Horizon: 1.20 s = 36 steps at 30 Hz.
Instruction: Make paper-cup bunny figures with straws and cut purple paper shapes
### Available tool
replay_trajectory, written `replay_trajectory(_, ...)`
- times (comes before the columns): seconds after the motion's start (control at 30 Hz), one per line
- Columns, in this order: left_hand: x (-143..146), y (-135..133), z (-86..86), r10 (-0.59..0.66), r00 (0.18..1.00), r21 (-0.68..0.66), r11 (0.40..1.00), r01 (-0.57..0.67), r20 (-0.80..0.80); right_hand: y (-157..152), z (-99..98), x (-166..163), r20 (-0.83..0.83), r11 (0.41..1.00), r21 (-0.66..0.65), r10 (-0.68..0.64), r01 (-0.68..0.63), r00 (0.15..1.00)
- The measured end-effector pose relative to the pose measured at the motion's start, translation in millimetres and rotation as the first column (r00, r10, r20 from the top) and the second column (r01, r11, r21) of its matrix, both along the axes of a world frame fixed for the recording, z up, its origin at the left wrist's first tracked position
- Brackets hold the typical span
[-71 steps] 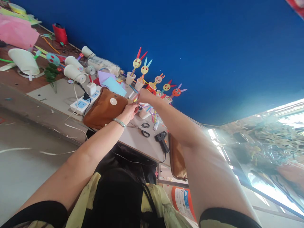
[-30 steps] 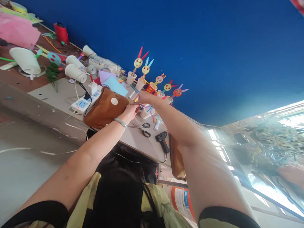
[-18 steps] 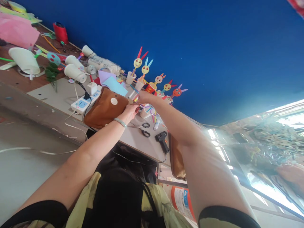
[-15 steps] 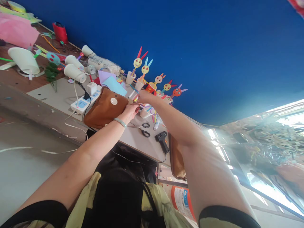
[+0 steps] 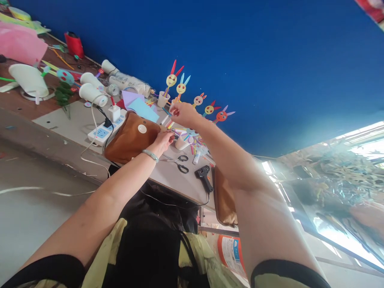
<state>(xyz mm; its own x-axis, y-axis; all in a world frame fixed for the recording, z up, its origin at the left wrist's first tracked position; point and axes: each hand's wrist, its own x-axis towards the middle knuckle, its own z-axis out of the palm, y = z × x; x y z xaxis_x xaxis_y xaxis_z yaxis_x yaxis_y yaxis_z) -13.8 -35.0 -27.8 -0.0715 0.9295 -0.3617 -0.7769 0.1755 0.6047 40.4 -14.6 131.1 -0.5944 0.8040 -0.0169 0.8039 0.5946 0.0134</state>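
Observation:
My left hand (image 5: 163, 141) is closed in a pinch beside a brown plush pouch (image 5: 130, 137) on the grey table (image 5: 171, 172); what it pinches is too small to name, though thin coloured strips show at its fingertips. My right hand (image 5: 181, 113) is raised above a white paper cup (image 5: 180, 143) trimmed with coloured strips, its fingers curled together. A row of paper rabbit faces on sticks in cups (image 5: 180, 89) stands behind, against the blue wall.
Scissors (image 5: 180, 163) and a black glue gun (image 5: 203, 176) lie near the table's front edge. A white power strip (image 5: 103, 130) with a plugged charger sits left of the pouch. Overturned white cups (image 5: 91, 93), coloured paper (image 5: 141, 108) and pink sheets (image 5: 21, 46) lie further left.
My right hand has lifted up and away from the left hand and the cup. The left hand stays by the pouch.

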Motion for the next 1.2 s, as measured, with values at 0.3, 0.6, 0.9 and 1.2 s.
replay_trajectory(0.3, -0.8, -1.0, 2.3, -0.011, 1.000, 0.009, 1.000, 0.011, -0.015, -60.4, 20.8, 59.0, -0.170, 0.990, 0.134, -0.027, 0.050, 0.985)
replay_trajectory(0.6, -3.1, 2.3, 0.6, -0.027, 0.998, -0.028, 0.999, 0.026, -0.051, -81.5, -50.6, 88.8, 0.079, 0.962, 0.064, -0.270, 0.265, 0.960)
replay_trajectory(0.9, -4.9, 1.7, 1.0, -0.001, 0.998, 0.024, 1.000, 0.003, -0.067, -66.6, -82.9, 89.9, 0.145, 0.949, -0.017, -0.308, 0.314, 0.940)
replay_trajectory(1.2, -3.4, -0.6, 0.7, 0.021, 0.994, 0.072, 0.997, -0.014, -0.107, -57.7, -90.6, 100.3, 0.112, 0.949, 0.031, -0.317, 0.315, 0.942)
